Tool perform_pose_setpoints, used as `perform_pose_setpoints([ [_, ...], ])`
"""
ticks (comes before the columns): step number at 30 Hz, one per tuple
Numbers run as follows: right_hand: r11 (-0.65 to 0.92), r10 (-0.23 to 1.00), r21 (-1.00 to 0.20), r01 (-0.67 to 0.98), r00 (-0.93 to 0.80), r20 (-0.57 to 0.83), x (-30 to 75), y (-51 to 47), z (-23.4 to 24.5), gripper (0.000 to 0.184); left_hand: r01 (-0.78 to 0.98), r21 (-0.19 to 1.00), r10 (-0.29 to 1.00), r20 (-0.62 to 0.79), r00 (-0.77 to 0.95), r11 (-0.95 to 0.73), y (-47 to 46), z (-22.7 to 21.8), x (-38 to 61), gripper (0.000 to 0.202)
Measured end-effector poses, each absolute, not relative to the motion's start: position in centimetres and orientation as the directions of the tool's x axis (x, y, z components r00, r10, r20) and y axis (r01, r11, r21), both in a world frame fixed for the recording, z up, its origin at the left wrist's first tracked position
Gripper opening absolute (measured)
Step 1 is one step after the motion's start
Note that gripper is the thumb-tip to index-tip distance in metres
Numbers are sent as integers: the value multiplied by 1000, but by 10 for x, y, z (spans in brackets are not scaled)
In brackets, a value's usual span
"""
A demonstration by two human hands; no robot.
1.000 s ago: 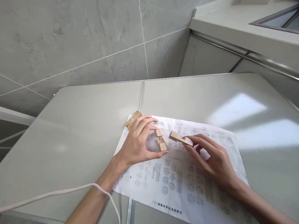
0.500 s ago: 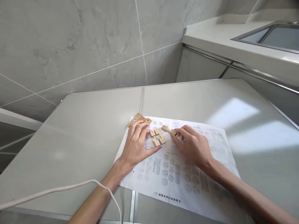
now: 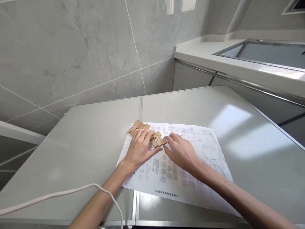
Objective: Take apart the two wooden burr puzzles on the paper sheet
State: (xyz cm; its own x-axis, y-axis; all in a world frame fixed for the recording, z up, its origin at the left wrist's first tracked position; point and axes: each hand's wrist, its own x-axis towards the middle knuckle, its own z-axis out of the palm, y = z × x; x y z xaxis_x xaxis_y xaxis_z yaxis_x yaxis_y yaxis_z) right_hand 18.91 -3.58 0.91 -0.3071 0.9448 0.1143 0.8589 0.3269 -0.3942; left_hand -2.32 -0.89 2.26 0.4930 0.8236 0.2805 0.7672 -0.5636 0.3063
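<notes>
A small cluster of notched wooden puzzle pieces point(image 3: 156, 142) lies on a printed sheet, fitted side by side with a gap in the middle. My left hand point(image 3: 138, 147) curls around the left side of this cluster, thumb along its near edge and fingertips at its far edge. My right hand point(image 3: 180, 150) pinches the right end of one notched wooden piece point(image 3: 164, 141), which lies against the cluster's right side. Beyond my left fingers, several more wooden pieces point(image 3: 137, 124) with dark numbers sit together, partly covered by the hand.
The printed sheet point(image 3: 164, 187) with small diagrams lies on the grey folding table point(image 3: 95, 143), across its centre seam. A pale cable point(image 3: 71, 191) passes over my left forearm. Behind stand a tiled wall point(image 3: 95, 47) and, at right, a white counter point(image 3: 197, 51) with a sink.
My right hand has moved left, bringing its wooden piece from above the sheet down against the cluster. My left hand stays around the cluster. The camera view has shifted slightly.
</notes>
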Motion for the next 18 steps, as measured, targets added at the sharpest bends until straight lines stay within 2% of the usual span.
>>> perform_pose_setpoints([
  [5,359,933,-426,830,-336,132,201,-51,13,30,767,338,838,206,505,-545,-6,26,-17,64],
  [7,355,934,-481,802,-322,153,212,-62,15,34,761,351,838,205,506,-546,-4,25,-15,62],
  [11,291,956,-611,736,-237,171,239,-93,17,27,753,398,851,223,475,-524,-3,22,-11,54],
  [15,216,974,-676,705,-106,200,261,-126,15,21,744,446,867,234,440,-498,-8,20,-15,53],
  [18,146,981,-724,675,-6,193,271,-147,6,23,727,497,880,269,391,-474,-17,20,-28,56],
])
